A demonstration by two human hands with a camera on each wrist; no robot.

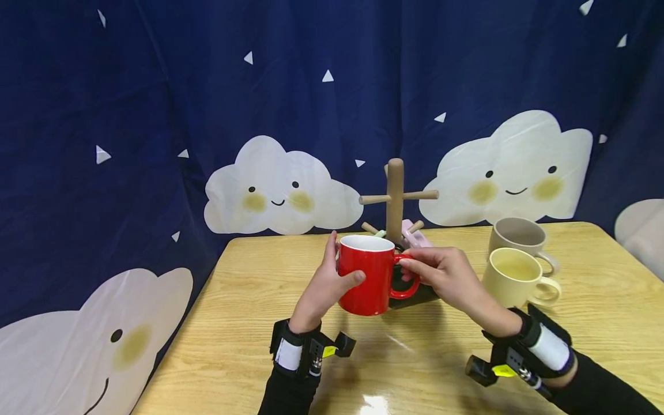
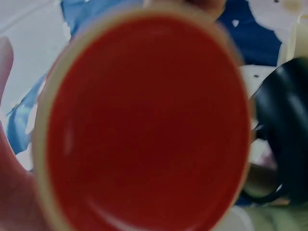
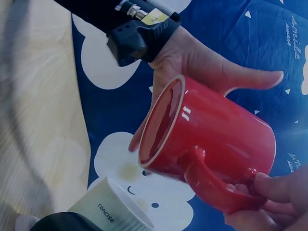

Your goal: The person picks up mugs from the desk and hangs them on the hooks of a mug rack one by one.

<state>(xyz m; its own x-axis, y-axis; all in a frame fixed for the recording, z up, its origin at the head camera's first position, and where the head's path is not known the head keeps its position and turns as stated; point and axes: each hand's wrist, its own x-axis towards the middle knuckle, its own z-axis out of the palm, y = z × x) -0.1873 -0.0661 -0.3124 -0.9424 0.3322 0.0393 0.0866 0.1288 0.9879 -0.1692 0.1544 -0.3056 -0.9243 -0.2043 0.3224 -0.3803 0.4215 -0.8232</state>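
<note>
A red mug (image 1: 365,276) with a white inside is held up in front of a wooden mug tree (image 1: 395,196). My right hand (image 1: 448,274) pinches its handle (image 3: 211,187) between thumb and fingers. At the mug's left side is my left hand (image 1: 327,288), palm turned to it, the thumb straight across the front in the head view. The right wrist view shows that thumb sticking out apart from the wall, while the other fingers are mostly hidden behind the mug. The mug's red underside (image 2: 149,120) fills the left wrist view.
Behind the red mug, a black mug (image 2: 288,130), a pink mug (image 1: 417,235) and a pale green mug (image 3: 110,207) marked "concise" are at the tree. A taupe mug (image 1: 519,233) and a yellow mug (image 1: 513,276) stand on the wooden table (image 1: 249,323) at right.
</note>
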